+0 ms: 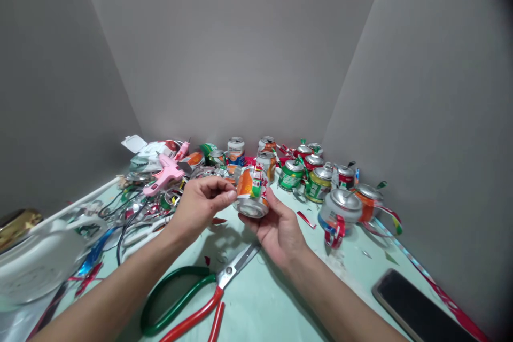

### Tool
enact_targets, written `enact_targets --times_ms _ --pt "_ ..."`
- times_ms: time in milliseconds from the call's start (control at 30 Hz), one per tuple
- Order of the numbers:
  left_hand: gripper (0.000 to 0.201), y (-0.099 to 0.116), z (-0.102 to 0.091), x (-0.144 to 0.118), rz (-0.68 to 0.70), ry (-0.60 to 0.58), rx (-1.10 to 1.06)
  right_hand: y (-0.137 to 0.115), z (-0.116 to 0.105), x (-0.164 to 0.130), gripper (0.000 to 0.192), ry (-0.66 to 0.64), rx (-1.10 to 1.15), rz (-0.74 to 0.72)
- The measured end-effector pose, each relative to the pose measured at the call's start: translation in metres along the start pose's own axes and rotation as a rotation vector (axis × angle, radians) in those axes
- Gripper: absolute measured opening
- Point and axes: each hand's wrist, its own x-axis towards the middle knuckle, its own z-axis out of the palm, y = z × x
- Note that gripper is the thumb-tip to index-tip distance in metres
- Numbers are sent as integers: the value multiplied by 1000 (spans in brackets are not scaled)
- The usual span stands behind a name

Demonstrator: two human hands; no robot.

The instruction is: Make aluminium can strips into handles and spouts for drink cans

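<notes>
Holding the orange can (251,191) above the pale green table (280,299), I had it cradled in my right hand (276,227), fingers curled under its lower end. My left hand (200,204) was pinched shut on a small bit at the can's left side. Scissors (200,299) lay right below, finished cans (316,181) stood behind, and the pink glue gun (166,173) lay off to the left.

Even, soft light from above, moderately bright. Short soft shadows under both forearms on the pale green tabletop (280,299). Faint glare on silver can lids. Wide-angle bending at edges; dark vignette in upper right corner. Foreground arms slightly soft.
</notes>
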Motion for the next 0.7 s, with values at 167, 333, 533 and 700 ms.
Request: enact_targets --times_ms 167,333,533,700 --pt "26 -1 -4 7 -215 135 -113 0 2 -2 27 12 -40 15" --pt "33 -6 4 2 -459 -132 -259 0 2 -3 31 -20 -95 8" --pt "21 -11 13 -4 -448 -235 -472 -7 -3 -3 46 -104 -397 84" --pt "21 -15 11 -1 -379 -229 -556 -19 -4 -3 44 86 -678 -122"
